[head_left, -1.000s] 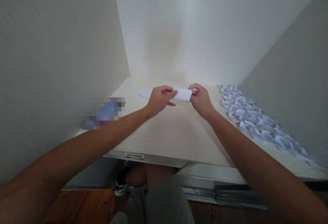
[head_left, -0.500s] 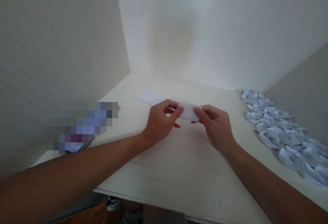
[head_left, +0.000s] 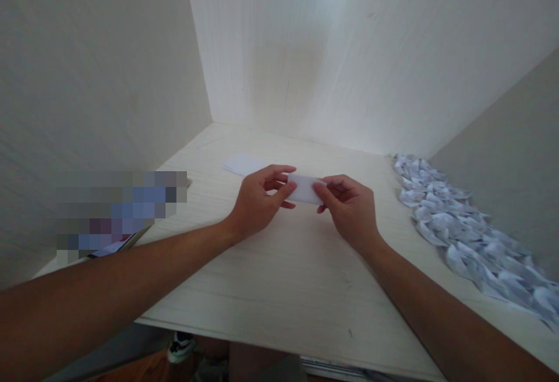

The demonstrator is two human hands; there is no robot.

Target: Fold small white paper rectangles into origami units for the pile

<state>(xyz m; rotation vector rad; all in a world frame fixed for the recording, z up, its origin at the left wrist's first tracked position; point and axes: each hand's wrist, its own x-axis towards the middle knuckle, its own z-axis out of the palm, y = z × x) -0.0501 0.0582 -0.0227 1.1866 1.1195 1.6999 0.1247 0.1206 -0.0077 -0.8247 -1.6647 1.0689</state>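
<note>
Compared with a second ago, the right hand (head_left: 353, 210) has its thumb round on the near face of the slip of paper (head_left: 305, 190), and the whole view has shifted a bit too. The slip's over the middle of the desk (head_left: 279, 289), more toward the back edge than the front; can't tell if it's touching down. Grip-wise, both are pinching it: left hand (head_left: 257, 201) on the left end, right on the right. Honestly, for a hold like this I'd keep the thumbs level and press evenly so the slip doesn't bow or skew. Long axis runs side to side, roughly along the back edge, right end dipping slightly toward the front. No real tip, broad face toward us. Some flat paper (head_left: 240, 164) lies near the back edge, left of centre, and a paper heap (head_left: 458, 225) runs down the right edge.
</note>
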